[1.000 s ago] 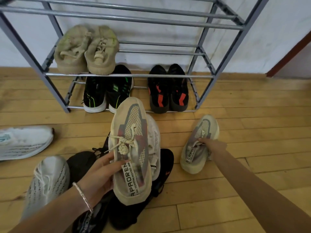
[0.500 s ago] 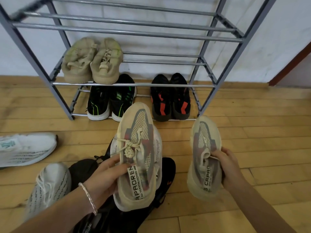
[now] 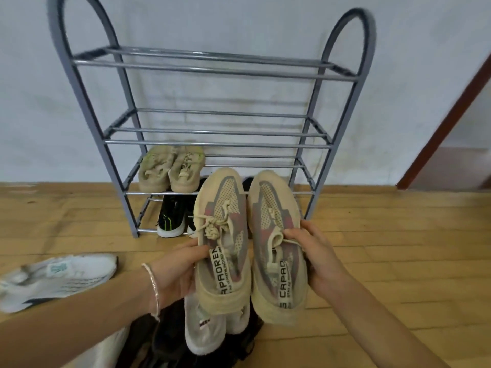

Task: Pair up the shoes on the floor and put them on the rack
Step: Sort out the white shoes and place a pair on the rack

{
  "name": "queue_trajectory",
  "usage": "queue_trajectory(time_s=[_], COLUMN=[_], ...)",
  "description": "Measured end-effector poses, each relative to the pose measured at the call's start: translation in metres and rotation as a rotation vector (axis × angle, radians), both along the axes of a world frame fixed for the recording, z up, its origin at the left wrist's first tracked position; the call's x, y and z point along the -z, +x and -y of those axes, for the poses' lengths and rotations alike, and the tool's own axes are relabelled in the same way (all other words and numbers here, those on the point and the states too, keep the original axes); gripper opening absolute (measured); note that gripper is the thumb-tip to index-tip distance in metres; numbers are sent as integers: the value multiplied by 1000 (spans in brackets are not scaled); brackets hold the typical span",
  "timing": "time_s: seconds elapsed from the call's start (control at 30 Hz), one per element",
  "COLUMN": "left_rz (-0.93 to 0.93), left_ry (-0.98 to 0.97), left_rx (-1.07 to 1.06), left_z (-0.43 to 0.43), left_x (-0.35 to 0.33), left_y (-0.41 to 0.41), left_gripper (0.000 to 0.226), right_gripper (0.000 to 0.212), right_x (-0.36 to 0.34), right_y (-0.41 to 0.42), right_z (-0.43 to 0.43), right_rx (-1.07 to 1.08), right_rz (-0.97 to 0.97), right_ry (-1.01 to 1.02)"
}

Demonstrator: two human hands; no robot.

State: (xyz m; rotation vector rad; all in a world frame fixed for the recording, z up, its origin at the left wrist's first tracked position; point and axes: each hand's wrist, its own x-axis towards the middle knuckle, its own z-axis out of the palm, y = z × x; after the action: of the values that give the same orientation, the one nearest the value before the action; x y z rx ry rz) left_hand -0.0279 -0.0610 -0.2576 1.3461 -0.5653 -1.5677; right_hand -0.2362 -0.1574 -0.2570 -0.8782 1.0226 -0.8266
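I see my left grip (image 3: 175, 272) clamped on a beige knit sneaker with grey and pink panels (image 3: 228, 197), and my right grip (image 3: 316, 258) clamped on the matching beige sneaker (image 3: 273, 208). Both sneakers are side by side above the wooden floor (image 3: 398, 248), with toes toward the grey metal shoe rack (image 3: 212, 62).

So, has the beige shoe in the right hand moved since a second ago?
Yes. The beige shoe lay on the floor; now the right hand holds it raised and leftward, beside its mate, in front of the rack.
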Motion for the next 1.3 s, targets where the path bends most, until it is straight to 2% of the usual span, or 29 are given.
queue_trajectory(time_s=[0.1, 0.17, 0.2, 0.27, 0.33, 0.43, 0.53, 0.6, 0.67, 0.8, 0.9, 1.03, 1.17, 1.3], left_rz=[-20, 20, 22, -27, 9, 32, 132, 167, 192, 200, 266, 299, 413, 655], left_ry=[-12, -41, -51, 2, 32, 136, 176, 159, 132, 137, 149, 133, 46, 40], left_rx=[19, -50, -51, 16, -7, -36, -76, -69, -46, 21, 17, -27, -95, -68], left_z=[5, 16, 22, 36, 58, 107, 169, 211, 250, 307, 327, 336, 340, 330], left_x=[-11, -21, -23, -20, -17, -8, 6, 12, 17, 33, 51, 74, 79, 68], left_y=[-4, 1, 3, 1, 3, 2, 11, 13, 17, 24, 32, 37, 32, 36], left_gripper=[36, 35, 31, 30, 44, 29, 32, 31, 26, 31, 26, 22, 24, 41], right_gripper=[48, 63, 64, 56, 52, 48, 24, 18, 20, 25, 29, 32, 20, 41], right_x=[-13, -25, -25, -19, -9, 6, 19, 27, 32, 35, 35, 52, 64, 52], right_y=[-4, -4, -5, -6, -5, 4, 16, 23, 31, 43, 50, 52, 54, 53], right_z=[4, 11, 17, 32, 55, 90, 128, 163, 201, 266, 296, 316, 320, 305], right_rx=[-113, -198, -225, -223, -159, -63, 33, 97, 145, 184, 176, 135, 143, 103], right_rz=[13, 52, 73, 74, 47, -14, -57, -76, -108, -268, -358, -555, -626, -776], right_ry=[21, 54, 63, 93, 143, 183, 155, 133, 104, -21, -118, -124, -149, -270])
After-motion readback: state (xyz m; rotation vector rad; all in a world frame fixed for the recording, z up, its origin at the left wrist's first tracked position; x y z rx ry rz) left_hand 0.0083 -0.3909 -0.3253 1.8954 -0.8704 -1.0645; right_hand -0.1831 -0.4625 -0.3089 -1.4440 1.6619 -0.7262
